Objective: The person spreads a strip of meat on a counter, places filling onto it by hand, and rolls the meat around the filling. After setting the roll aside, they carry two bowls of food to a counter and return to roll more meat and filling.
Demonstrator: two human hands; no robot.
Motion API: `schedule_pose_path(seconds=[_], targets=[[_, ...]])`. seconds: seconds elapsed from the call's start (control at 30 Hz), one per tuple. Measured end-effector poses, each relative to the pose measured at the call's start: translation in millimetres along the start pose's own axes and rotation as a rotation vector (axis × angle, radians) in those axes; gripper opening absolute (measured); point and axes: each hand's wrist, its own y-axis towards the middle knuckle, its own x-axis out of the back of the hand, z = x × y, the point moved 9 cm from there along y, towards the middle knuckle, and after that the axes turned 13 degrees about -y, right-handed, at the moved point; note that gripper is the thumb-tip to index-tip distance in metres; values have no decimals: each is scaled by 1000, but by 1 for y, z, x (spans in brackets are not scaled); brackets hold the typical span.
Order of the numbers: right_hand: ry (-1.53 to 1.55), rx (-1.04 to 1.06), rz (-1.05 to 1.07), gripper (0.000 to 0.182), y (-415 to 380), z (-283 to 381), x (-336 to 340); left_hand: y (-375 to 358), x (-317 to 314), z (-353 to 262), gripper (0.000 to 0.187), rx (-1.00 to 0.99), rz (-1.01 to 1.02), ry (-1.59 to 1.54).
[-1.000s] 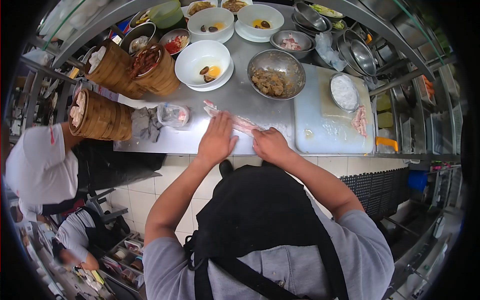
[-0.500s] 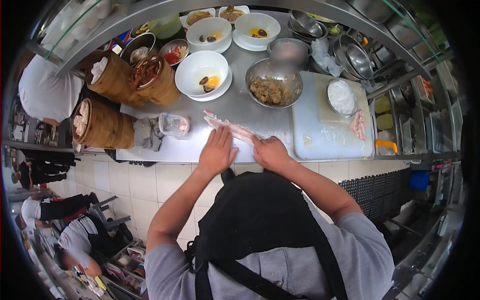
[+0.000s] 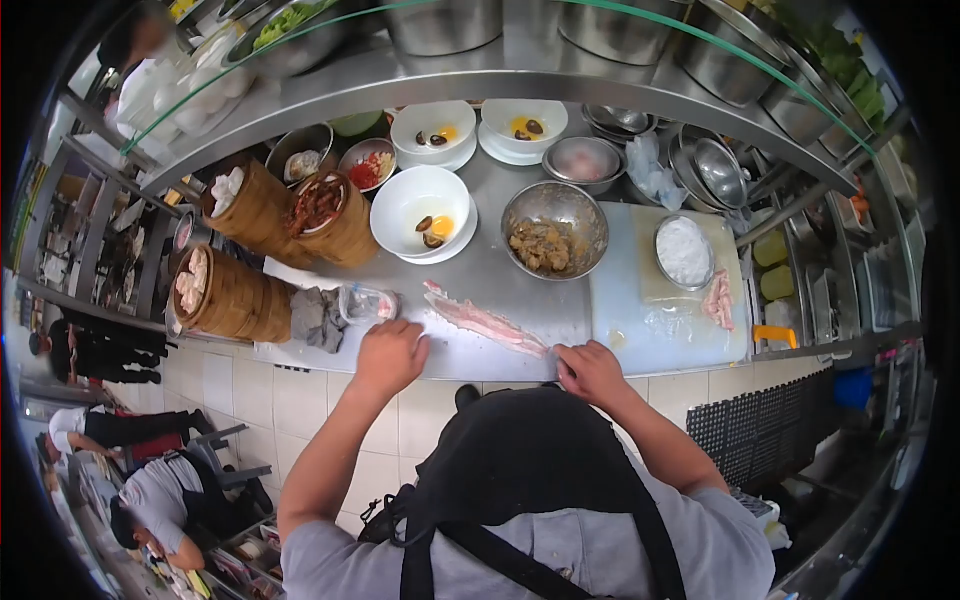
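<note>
A long strip of pale pink, fatty-looking meat (image 3: 485, 322) lies slantwise on the steel table. Off its left side, by the front edge, is my left hand (image 3: 393, 355), lifted off the strip with its fingers curled in; nothing shows in it. My right hand (image 3: 592, 370) is at the strip's right end, fingers bent and thumb close to them; what they hold, if anything, is hidden. A clear plastic bag (image 3: 365, 304) sits just beyond my left hand. Behind the strip stands a steel bowl (image 3: 556, 230) of brownish chunky mix.
White bowls (image 3: 420, 212) with egg yolk and dark pieces stand behind. Bamboo steamers (image 3: 240, 300) and a grey cloth (image 3: 318, 318) are left. A cutting board (image 3: 640, 330) at right bears a bowl of white powder (image 3: 685, 252) and meat scraps (image 3: 718, 300). A steel shelf (image 3: 500, 88) crosses above.
The view has tilted, showing more of the shelf. My left hand has come off the strip to the left and curled. My right hand has moved slightly right, uncovering more of the strip.
</note>
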Motion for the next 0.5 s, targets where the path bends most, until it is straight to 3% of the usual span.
schedule_pose_path(seconds=[0.13, 0.17, 0.23, 0.33, 0.5], targets=[[44, -30, -28, 30, -1, -5, 0, -38, 26, 68, 25, 416, 121, 289], [45, -36, -30, 30, -1, -5, 0, -48, 26, 92, 25, 411, 124, 291], [23, -55, -2, 25, 0, -5, -1, -70, 38, 150, 31, 518, -53, 425], [15, -41, 0, 23, 3, -3, -1, -87, 31, 185, 37, 621, -118, 164], [47, -52, -2, 21, 2, -5, -4, -90, 26, 179, 40, 670, -41, 102]])
